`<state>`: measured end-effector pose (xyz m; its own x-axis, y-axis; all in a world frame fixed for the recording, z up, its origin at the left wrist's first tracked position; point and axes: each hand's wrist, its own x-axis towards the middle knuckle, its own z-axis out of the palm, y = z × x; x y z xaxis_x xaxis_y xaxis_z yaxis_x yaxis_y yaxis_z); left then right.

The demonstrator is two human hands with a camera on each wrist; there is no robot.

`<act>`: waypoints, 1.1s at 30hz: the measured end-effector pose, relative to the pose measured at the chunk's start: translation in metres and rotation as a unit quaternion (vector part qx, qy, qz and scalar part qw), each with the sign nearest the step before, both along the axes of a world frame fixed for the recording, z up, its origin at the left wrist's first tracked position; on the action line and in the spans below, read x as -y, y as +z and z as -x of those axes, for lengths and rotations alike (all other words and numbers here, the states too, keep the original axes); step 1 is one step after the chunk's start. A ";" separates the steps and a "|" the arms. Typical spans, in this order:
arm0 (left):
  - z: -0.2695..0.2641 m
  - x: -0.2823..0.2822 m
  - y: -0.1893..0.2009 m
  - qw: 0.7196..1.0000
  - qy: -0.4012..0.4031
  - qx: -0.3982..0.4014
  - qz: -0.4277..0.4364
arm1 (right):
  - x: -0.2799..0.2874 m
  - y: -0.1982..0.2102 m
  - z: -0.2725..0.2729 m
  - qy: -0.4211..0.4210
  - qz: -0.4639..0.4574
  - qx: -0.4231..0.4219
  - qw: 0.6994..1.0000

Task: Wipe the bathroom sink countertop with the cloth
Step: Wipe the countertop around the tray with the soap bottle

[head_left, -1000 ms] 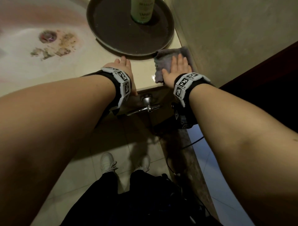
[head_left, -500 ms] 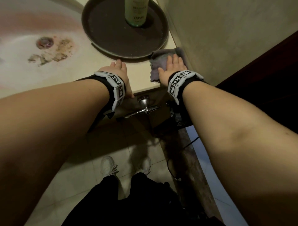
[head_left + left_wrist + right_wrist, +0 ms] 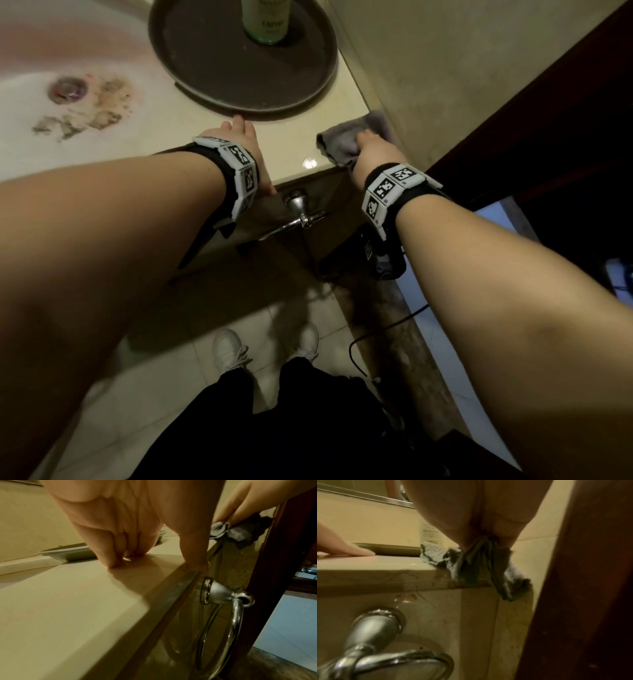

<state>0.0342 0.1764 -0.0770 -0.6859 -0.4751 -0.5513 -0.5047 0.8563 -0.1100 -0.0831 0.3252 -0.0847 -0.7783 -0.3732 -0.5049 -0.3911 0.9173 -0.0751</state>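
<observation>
The grey cloth [image 3: 339, 142] lies bunched at the right front corner of the beige countertop [image 3: 294, 147], close to the wall. My right hand [image 3: 373, 150] grips it with curled fingers. In the right wrist view the cloth [image 3: 477, 566] hangs out of my right hand [image 3: 479, 513] over the counter's front edge. My left hand [image 3: 239, 137] rests on the countertop, fingertips against the tray rim and thumb at the front edge. In the left wrist view its fingertips [image 3: 118, 561] press on the countertop [image 3: 68, 601].
A round brown tray [image 3: 205, 78] with a green bottle [image 3: 265, 20] stands at the back of the counter. The sink basin [image 3: 41, 61] with dirt stains [image 3: 89, 113] lies to the left. A chrome towel ring [image 3: 298, 216] hangs below the counter edge. A wall [image 3: 445, 68] bounds the right.
My right hand lay flat on the spread cloth; now its fingers have curled, bunched the cloth and drawn it toward the front edge. The left hand has stayed in place.
</observation>
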 end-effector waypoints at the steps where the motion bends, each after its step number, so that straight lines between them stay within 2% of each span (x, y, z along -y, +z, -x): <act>1: 0.000 0.000 0.000 1.000 0.001 0.002 0.000 | -0.005 0.000 0.000 0.001 -0.007 -0.010 1.000; 4: 0.000 0.000 -0.001 1.000 0.006 0.005 -0.011 | -0.011 -0.001 -0.004 -0.027 0.025 -0.042 0.998; 7: 0.001 0.000 -0.001 1.000 0.007 0.012 -0.015 | 0.008 -0.003 0.000 0.002 -0.030 0.012 0.999; 11: 0.005 0.003 -0.004 1.000 0.015 0.017 -0.020 | 0.020 -0.006 0.008 0.032 -0.040 -0.032 0.998; 19: 0.009 0.004 -0.006 0.999 0.012 0.030 -0.011 | 0.053 -0.003 0.024 0.056 -0.024 -0.060 0.996; 27: 0.007 0.004 -0.006 0.999 0.009 0.030 -0.014 | 0.030 -0.006 0.009 0.056 0.027 -0.046 0.997; 33: 0.003 0.006 -0.005 1.000 0.001 0.010 -0.018 | 0.005 -0.007 -0.013 0.040 0.014 -0.040 0.998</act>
